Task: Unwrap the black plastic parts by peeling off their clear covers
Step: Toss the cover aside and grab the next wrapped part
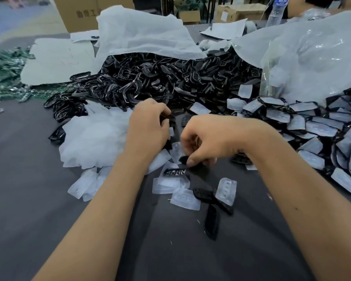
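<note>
My right hand [215,138] pinches a small black plastic part [185,160] between thumb and fingers, low over the table. My left hand [148,124] is curled around another dark part [167,116] near its fingertips. Peeled clear covers [182,197] lie loose below my hands, with bare black parts [205,194] among them. A slotted black part [174,172] lies just under my right hand. Wrapped parts with clear covers [316,126] are piled at the right.
A big heap of black frames [150,78] spills from a white bag [142,33] at the back. A mound of clear covers [93,136] sits left of my hands. A clear plastic bag [312,53] lies at back right, cardboard boxes [77,13] behind. The table [28,179] is dark grey.
</note>
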